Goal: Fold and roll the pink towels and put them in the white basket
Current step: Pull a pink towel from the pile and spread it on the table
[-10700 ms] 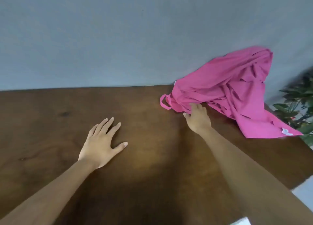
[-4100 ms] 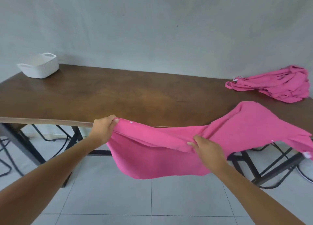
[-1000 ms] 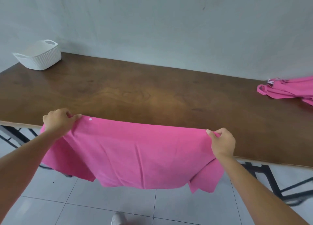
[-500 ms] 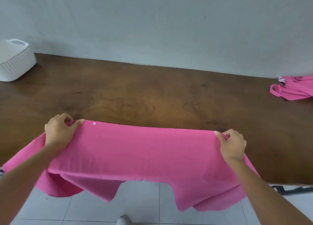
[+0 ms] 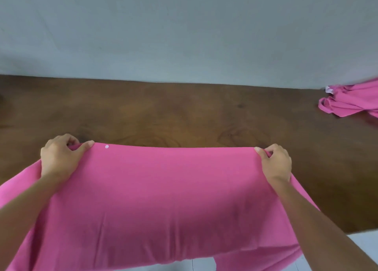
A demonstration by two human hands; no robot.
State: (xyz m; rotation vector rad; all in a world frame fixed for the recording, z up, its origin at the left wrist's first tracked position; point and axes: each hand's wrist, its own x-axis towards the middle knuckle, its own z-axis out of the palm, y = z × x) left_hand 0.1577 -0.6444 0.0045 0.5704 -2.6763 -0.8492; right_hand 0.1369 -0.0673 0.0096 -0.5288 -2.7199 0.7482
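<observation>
Head view, 1 frame.

- The pink towel [image 5: 167,199] is stretching flat between 2 hands, with its far edge running in a nearly straight line across the brown wooden table [image 5: 184,111]. Its near part is draping off the table's front edge and hanging toward the person.
- The left hand [image 5: 59,158] is gripping the far left corner of the towel. The fingers are curling over the edge and the thumb is pressing on the top face, pointing right. The cloth is bunching slightly under the knuckles.
- The right hand [image 5: 276,164] is gripping the far right corner in the same way. The thumb is lying on top at the corner and the fingers are curling round the edge. The fingertips underneath are hiding from view.
- Both forearms are lying over the cloth, 1 along each side.
- I cannot tell whether the far edge is touching the tabletop or hanging just above it.
- A small white dot [image 5: 107,146] is showing on the towel just right of the left thumb, near the far edge.
- The towel's lower hem is splitting into 2 hanging flaps at the bottom of the frame, and a strip of pale tiled floor [image 5: 202,263] is showing between them.
- A heap of pink towels [image 5: 351,101] is lying crumpled at the table's far right, well apart from both hands and partly cut off by the frame edge. A white tag is showing at its back corner.
- A plain grey wall [image 5: 184,29] is standing behind the table.
</observation>
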